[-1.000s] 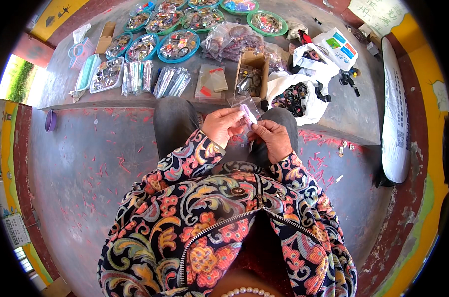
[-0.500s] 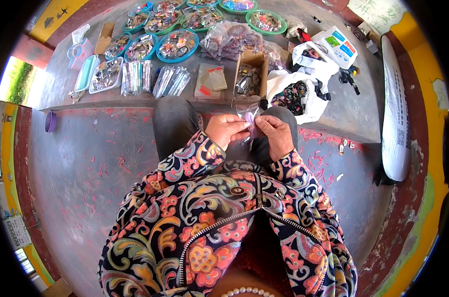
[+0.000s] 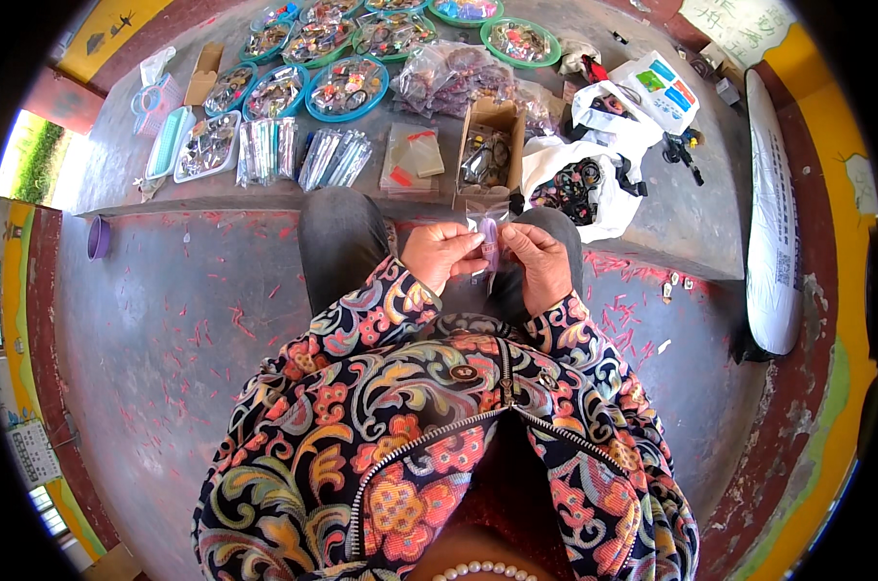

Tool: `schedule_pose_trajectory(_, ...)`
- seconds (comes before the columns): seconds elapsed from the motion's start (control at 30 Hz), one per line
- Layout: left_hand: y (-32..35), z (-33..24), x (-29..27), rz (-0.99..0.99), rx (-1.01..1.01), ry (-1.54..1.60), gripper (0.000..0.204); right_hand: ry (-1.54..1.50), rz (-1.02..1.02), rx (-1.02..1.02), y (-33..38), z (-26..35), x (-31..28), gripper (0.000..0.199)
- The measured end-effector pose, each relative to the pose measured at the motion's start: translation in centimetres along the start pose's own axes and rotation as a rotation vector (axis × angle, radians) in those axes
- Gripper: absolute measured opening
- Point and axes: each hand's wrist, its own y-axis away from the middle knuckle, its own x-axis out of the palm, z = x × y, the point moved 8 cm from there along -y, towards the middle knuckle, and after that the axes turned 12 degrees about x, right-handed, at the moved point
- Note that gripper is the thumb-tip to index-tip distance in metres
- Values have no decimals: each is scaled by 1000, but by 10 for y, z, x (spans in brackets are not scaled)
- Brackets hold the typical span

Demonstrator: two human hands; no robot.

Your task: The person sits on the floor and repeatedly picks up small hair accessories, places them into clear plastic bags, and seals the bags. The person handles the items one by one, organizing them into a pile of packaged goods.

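Between my knees I hold up a small clear plastic bag [image 3: 498,208] with a slim purple item [image 3: 489,242] inside or against it; its exact kind is too small to tell. My left hand [image 3: 441,254] pinches the bag's left side between thumb and fingers. On the opposite side my right hand [image 3: 539,263] grips the bag's edge with thumb and forefinger. Just beyond the hands stands an open cardboard box [image 3: 510,179] holding dark and shiny small items. Left of it lies a stack of flat clear bags [image 3: 400,160] with red strips.
On the raised grey platform [image 3: 691,228] stand several round basins [image 3: 346,116] of small packed goods. Bundles of packaged sticks [image 3: 336,160] lie near its edge. White bags [image 3: 608,218] with black items sit at right. Red scraps [image 3: 240,320] litter the floor; a purple bowl [image 3: 99,238] lies left.
The purple item shows longer and more upright in the bag than before. Both hands keep nearly the same place and grip.
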Motion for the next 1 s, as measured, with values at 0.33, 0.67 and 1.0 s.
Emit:
schedule_pose_trajectory(0.33,5,10,9,140,-111,-138,19,-139,-61,64,-4,-10,-8,15)
schedule_pose_trajectory(0.67,7,15,13,224,-81,-333,23,-208,-114,57,0,-8,-10,14)
schedule_pose_trajectory(1.0,6,12,11,294,-7,-598,21,-226,-35,104,-11,-18,-12,11)
